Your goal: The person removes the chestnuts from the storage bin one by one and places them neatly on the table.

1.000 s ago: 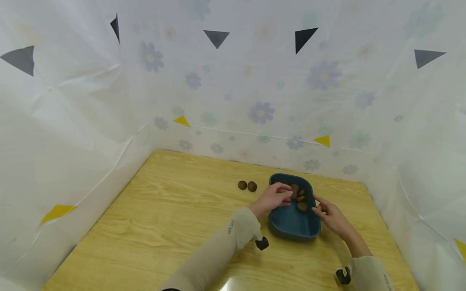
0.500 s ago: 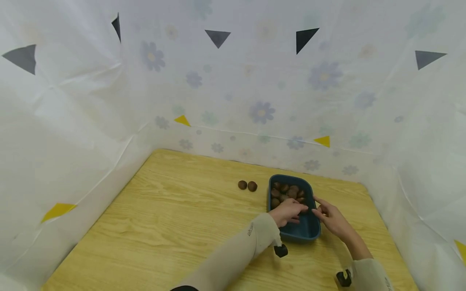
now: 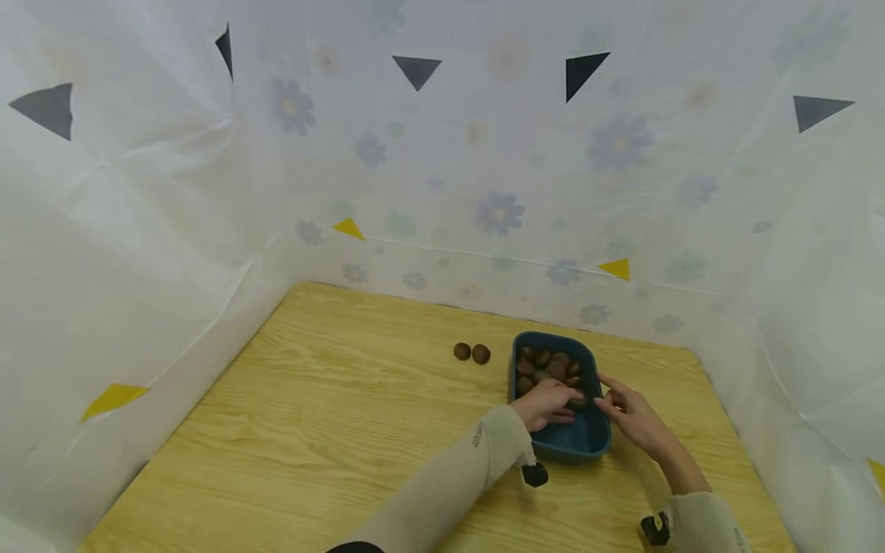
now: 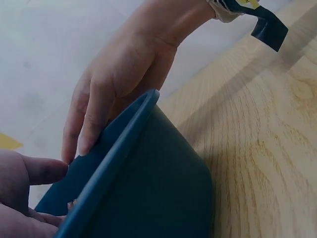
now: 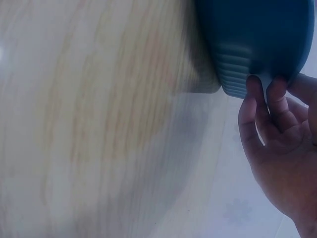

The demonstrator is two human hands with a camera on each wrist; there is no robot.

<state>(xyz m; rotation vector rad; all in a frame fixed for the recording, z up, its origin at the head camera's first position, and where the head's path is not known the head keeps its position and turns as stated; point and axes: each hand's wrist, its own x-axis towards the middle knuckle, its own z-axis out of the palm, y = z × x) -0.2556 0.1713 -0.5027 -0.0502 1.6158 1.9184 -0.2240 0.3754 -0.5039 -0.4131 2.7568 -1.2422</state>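
Head view: a blue plastic bin (image 3: 581, 435) is seen on a wood-grain table (image 3: 311, 399), its right rim pinched by the right hand (image 3: 634, 415). What seem to be chestnuts (image 3: 558, 365) are held inside, some covered by the left hand (image 3: 548, 402), whose grip cannot be told. Two loose chestnuts (image 3: 481, 354) are seen leftward. Left wrist: contents mostly hidden by the bin's wall. Right wrist: bin cropped.

The left hand (image 3: 551, 404) reaches into a blue box (image 3: 575, 439), beside the round brown pieces (image 3: 557, 368) which fill its far part. The right hand (image 3: 634, 416) holds the right edge. Two similar brown balls (image 3: 480, 354) lie side by side on the wooden table (image 3: 311, 399), left of the box. Behind is a flowered white sheet (image 3: 429, 169).
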